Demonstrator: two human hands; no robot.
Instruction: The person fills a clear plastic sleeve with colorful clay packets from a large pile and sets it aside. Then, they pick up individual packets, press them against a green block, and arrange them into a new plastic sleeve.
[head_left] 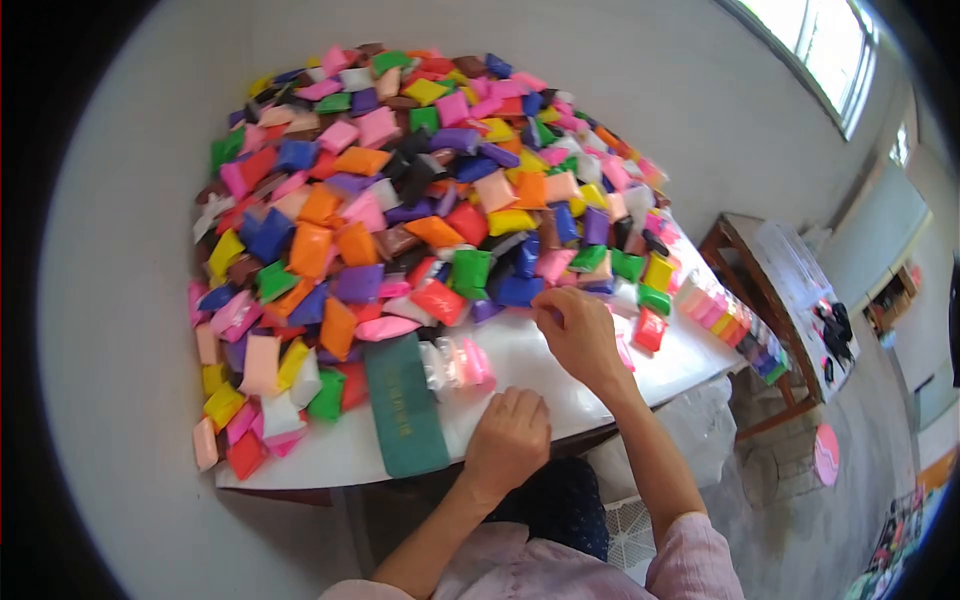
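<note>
A large heap of small, bright, soft-looking packets [360, 160] in many colours covers most of the white table [540, 400]. At the heap's front edge my right hand [580, 340] is bent down with its fingers curled together, close to a blue packet [520, 292]. What its fingertips hold, if anything, is hidden. Nearer to me, my left hand [510, 435] is closed, its fingers folded in at the table's front edge. Just beyond it stands a short row of white and pink packets [460, 365]. Whether anything is inside the left fist does not show.
A dark green flat case [405, 405] with gold lettering lies left of the short row. A longer row of mixed-colour packets [735, 325] runs along the table's right side. Below hangs a clear plastic bag [680, 435]. Another table [790, 290] stands further right.
</note>
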